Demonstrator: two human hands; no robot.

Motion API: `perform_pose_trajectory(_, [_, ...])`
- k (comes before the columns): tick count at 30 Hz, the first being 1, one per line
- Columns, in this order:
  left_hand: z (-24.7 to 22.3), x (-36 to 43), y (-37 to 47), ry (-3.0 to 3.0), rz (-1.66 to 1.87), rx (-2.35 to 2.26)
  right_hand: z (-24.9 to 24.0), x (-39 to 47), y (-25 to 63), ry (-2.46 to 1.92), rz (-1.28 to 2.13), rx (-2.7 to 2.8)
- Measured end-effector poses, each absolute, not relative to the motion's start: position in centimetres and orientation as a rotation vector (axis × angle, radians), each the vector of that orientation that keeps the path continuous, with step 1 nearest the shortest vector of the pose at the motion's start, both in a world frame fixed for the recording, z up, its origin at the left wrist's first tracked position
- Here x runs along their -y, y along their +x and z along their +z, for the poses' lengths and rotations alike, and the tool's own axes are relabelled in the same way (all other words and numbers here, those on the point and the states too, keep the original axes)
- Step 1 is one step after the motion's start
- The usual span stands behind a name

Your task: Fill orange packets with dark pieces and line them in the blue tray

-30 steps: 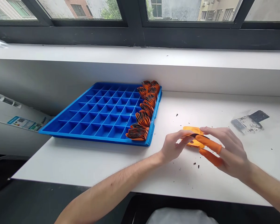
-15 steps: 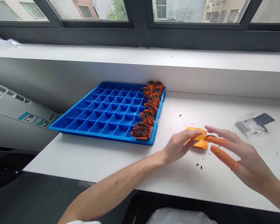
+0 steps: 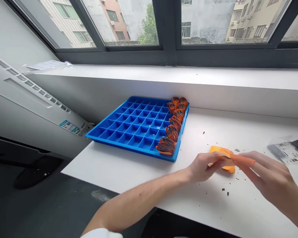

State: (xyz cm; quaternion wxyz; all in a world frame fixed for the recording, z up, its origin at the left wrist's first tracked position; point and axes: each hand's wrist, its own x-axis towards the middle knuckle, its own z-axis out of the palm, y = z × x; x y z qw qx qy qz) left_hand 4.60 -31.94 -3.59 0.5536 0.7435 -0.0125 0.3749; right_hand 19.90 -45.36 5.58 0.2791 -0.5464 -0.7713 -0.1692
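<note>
An orange stack of flat pieces (image 3: 220, 149) lies on the white table. Just over its front part, my left hand (image 3: 205, 167) pinches a small dark-edged orange piece. My right hand (image 3: 268, 172), with orange covers on two fingers, meets it from the right, fingertips pressed together at the same piece; the piece itself is mostly hidden. A blue compartment tray (image 3: 137, 148) is to the left, with folded orange-and-black bundles (image 3: 166, 146) standing in its right-hand compartments.
A clear plastic bag (image 3: 285, 150) with a dark item lies at the right. Dark scraps (image 3: 227, 194) are scattered on the white table (image 3: 109, 175). Behind is a window ledge (image 3: 139, 72); a white appliance (image 3: 39, 109) stands at the left.
The view has shifted, so the tray and table appear further right and lower. My right hand's covered fingers, spread apart before, have closed together at the piece by my left fingertips.
</note>
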Motion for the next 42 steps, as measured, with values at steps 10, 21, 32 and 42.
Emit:
perform_pose_trajectory(10, [-2.3,30.8,4.2,1.628,0.617,-0.202,4.5,44.0,19.9,-1.563,-0.238,2.023])
perform_pose_trajectory(21, [-1.5,30.6,4.1,1.277,0.312,-0.174,5.4,44.0,19.6,-1.997,0.368,1.736])
perform_pose_trajectory(32, [-0.2,29.8,3.4,1.975,0.330,-0.025,5.1,44.9,20.0,-1.968,0.591,1.904])
perform_pose_trajectory(42, [5.7,30.1,-2.4,2.719,1.300,0.187,5.3,44.4,20.3,-1.631,0.582,2.112])
